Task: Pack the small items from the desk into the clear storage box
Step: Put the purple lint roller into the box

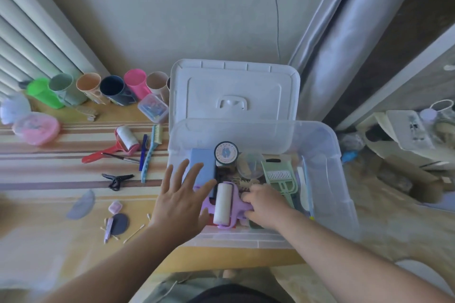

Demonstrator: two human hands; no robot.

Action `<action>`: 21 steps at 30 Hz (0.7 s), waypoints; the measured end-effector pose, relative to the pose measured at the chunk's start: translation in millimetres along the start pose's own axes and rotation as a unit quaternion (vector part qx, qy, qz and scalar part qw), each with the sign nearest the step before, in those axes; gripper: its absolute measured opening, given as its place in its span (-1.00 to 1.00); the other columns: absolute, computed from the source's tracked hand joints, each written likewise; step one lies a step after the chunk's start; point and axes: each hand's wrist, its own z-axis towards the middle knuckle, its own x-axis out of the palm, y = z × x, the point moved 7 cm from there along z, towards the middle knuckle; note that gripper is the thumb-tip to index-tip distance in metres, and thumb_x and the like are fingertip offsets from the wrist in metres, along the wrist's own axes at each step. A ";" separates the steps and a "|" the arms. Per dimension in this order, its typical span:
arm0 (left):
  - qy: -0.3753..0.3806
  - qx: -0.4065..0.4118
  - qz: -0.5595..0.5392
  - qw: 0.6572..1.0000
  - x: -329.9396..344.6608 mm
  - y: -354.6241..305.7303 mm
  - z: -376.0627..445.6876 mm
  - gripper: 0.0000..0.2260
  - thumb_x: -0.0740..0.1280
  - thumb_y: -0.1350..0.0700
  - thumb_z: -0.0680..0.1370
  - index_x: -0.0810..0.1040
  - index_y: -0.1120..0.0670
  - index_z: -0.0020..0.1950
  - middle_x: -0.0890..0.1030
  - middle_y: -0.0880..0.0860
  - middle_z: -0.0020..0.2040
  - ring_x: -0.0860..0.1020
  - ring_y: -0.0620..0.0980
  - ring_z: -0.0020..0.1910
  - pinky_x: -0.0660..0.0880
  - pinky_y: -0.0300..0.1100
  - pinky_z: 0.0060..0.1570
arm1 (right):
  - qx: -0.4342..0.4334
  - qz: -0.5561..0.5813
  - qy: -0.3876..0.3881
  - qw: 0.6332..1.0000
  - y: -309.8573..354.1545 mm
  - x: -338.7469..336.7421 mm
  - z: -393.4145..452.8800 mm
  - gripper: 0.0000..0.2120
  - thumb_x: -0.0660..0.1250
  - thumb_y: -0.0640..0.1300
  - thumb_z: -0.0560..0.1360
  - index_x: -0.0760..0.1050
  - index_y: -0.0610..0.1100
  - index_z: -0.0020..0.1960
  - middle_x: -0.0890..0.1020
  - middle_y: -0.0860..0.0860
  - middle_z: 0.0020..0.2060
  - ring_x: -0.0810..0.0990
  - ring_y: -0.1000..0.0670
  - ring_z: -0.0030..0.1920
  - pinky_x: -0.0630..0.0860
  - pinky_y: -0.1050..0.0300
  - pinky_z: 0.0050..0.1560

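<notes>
Your right hand is down inside the clear storage box, fingers curled around the handle of the purple lint roller lying at the box's near side. Your left hand hovers flat over the box's left edge, fingers spread, holding nothing, and the red lint roller sits well left of the box on the desk

Between the hands lies a lilac lint roller with a white roll, beyond them a pale blue box and a pale green dustpan, and left of the left hand a red lint roller, a black clip and a tan-and-brown striped desk.
</notes>
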 end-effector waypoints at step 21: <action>0.055 -0.353 -0.221 0.907 86.7 350.7 -2.4 -0.43 0.31 0.03 0.55 0.32 -0.13 0.57 0.27 0.05 0.59 0.13 0.19 0.57 0.20 0.20 0.53 | -0.083 0.218 -0.342 0.910 198.7 -133.1 65.0 -0.77 0.37 -0.16 0.52 0.62 -0.06 0.16 0.54 0.14 -0.02 0.53 0.12 -0.01 0.46 0.27 0.07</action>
